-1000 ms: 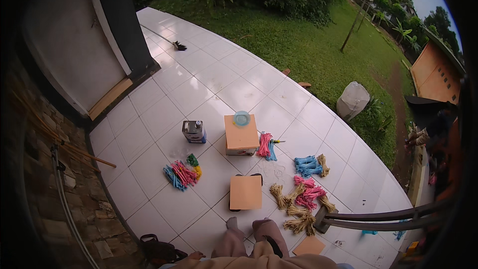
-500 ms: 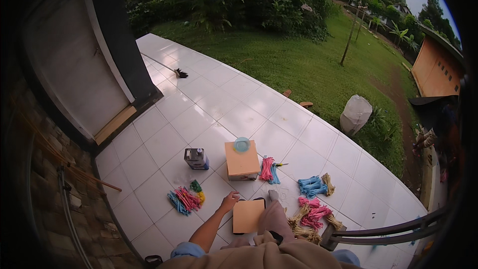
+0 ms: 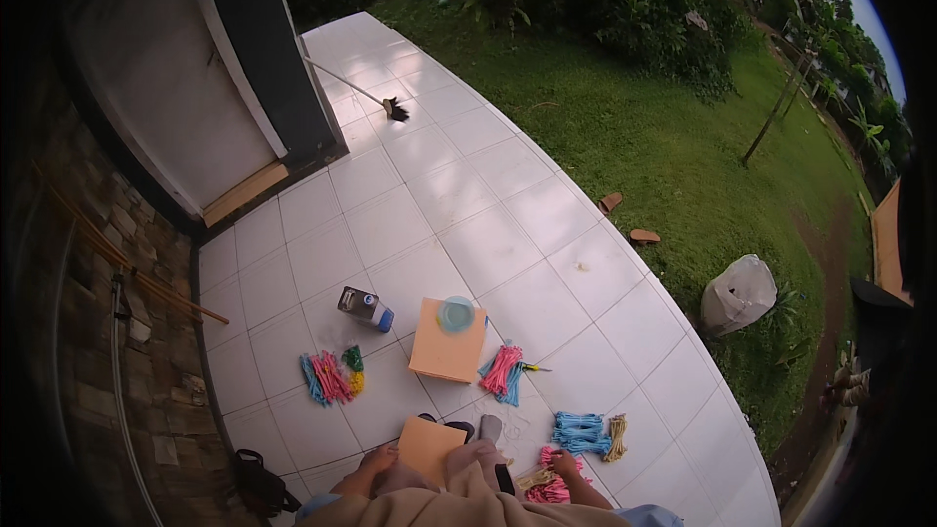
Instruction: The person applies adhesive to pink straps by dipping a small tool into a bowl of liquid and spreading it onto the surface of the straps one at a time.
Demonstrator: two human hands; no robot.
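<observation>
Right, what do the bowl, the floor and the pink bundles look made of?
Bowl: probably smooth plastic, possibly glass; it looks translucent. Floor: likely glazed ceramic tile; glossy reflections and joint lines show. Pink bundles: matte, thin strands, perhaps cord; too small to tell.

Tan garment (image 3: 454,507), blue sleeves (image 3: 649,516), mauve trousers (image 3: 470,459).

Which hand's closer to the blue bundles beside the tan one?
Right. The right hand is just this side of the blue bundles, by the pink bundles; the left hand is farther left, beside the peach board.
</observation>
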